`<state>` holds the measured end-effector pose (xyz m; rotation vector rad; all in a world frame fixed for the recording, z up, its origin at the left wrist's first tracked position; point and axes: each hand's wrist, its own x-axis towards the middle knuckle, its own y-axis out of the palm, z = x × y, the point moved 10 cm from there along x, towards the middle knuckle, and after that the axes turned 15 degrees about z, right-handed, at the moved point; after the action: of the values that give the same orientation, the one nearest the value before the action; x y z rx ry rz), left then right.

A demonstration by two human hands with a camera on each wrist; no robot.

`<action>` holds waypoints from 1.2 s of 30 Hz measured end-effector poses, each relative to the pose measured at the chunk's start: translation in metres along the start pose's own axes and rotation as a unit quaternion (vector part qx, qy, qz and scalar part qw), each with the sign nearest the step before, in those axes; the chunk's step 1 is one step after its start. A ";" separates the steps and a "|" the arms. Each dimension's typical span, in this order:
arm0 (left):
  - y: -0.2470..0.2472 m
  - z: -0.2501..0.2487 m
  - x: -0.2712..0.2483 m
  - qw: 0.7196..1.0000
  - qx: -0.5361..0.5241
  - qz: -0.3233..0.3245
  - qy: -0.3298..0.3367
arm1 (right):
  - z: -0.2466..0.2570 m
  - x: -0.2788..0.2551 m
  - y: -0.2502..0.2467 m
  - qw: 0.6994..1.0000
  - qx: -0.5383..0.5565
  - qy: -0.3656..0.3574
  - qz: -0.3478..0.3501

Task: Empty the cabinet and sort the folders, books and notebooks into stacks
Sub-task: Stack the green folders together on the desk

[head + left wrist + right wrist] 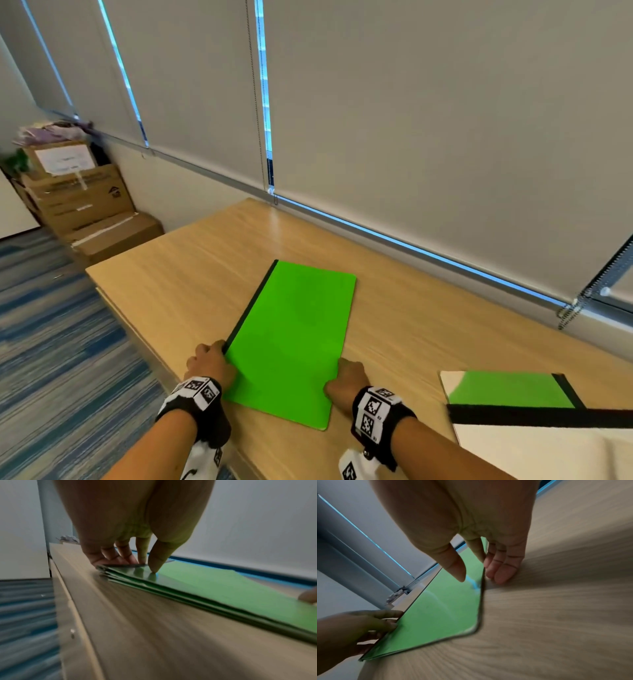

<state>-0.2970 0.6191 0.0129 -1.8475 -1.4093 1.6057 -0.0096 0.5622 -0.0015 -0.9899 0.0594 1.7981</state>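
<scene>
Squarely between both hands, a green folder stack [294, 339] lies flat on the wooden table [191, 270]
Left hand [210, 363] pinches its black-spined near corner, thumb on top; right hand [349, 378] grips the opposite edge. Another green folder [507, 390] lies on a white one at right; cardboard boxes [82, 202] stand far left

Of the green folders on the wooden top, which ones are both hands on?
The green folder stack lying in the middle, black spine to the left: left hand at its spine edge, right hand at its right edge. The other green folder lies untouched at far right.
</scene>
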 end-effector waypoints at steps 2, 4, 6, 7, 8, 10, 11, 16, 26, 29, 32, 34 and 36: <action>0.010 -0.009 -0.003 1.000 -0.009 0.019 0.015 | -0.004 -0.010 -0.006 0.999 -0.022 0.021 -0.011; 0.021 -0.022 -0.012 0.999 -0.021 0.022 0.037 | -0.013 -0.020 -0.020 0.998 -0.036 0.039 -0.032; 0.040 -0.037 -0.021 0.997 -0.025 0.029 0.063 | -0.030 -0.031 -0.036 0.996 -0.050 0.060 -0.053; 0.052 -0.047 -0.027 0.996 -0.025 0.033 0.075 | -0.040 -0.040 -0.044 0.994 -0.052 0.072 -0.064; 0.059 -0.054 -0.031 0.996 -0.029 0.031 0.083 | -0.046 -0.048 -0.049 0.993 -0.055 0.079 -0.073; 0.071 -0.067 -0.038 0.995 -0.034 0.032 0.091 | -0.060 -0.061 -0.062 0.992 -0.046 0.086 -0.085; 0.072 -0.071 -0.042 0.995 -0.035 0.034 0.090 | -0.063 -0.064 -0.065 0.992 -0.040 0.083 -0.084; 0.073 -0.107 -0.073 0.997 -0.002 -0.018 0.081 | -0.076 -0.100 -0.082 0.994 -0.019 0.038 -0.100; 0.268 -0.274 -0.168 0.878 -0.235 0.350 0.227 | -0.188 -0.214 -0.101 0.973 -0.093 0.101 -0.183; 0.276 -0.292 -0.178 0.885 -0.235 0.310 0.256 | -0.221 -0.230 -0.092 0.978 -0.071 0.121 -0.152; 0.266 -0.299 -0.185 0.900 -0.233 0.259 0.262 | -0.234 -0.241 -0.085 0.981 -0.049 0.107 -0.154; 0.260 -0.306 -0.194 0.897 -0.240 0.252 0.272 | -0.232 -0.241 -0.078 0.983 -0.035 0.099 -0.150; 0.258 -0.316 -0.210 0.876 -0.264 0.279 0.292 | -0.227 -0.242 -0.073 0.985 -0.036 0.106 -0.133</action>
<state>0.1240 0.4390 0.0379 -2.9403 -1.1438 0.7032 0.2128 0.3079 0.0328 -1.1802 -0.0056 1.4566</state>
